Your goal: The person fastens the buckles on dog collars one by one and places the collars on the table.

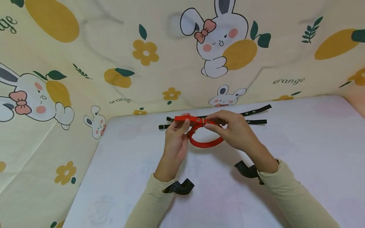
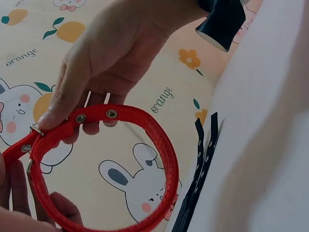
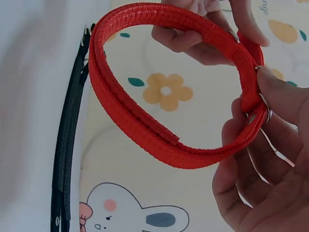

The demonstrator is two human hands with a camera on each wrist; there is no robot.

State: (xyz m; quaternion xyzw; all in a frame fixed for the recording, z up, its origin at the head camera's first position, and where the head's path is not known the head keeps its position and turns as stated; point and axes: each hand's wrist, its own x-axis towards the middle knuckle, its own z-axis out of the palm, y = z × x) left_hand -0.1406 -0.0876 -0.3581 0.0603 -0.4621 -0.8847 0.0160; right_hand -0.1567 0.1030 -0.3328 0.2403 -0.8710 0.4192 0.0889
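Observation:
A red collar (image 1: 206, 145) with metal eyelets and a buckle is held up in a loop above the white table (image 1: 137, 177). My left hand (image 1: 177, 139) pinches the strap's free end on the left. Beside the metal buckle, my right hand (image 1: 235, 129) grips the band between thumb and fingers. The left wrist view shows the buckle (image 2: 36, 130) with the strap passing through it and an eyelet on each side. In the right wrist view, the round red band (image 3: 145, 140) hangs between both hands; a layered strap end lies along its inside.
Two black collars, one farther back (image 1: 256, 110) and one nearer (image 1: 258, 122), lie stretched out behind my hands. A cloth backdrop (image 1: 159, 79) printed with rabbits and oranges rises at the table's far edge. Black bands (image 1: 182, 187) stick out at both wrists.

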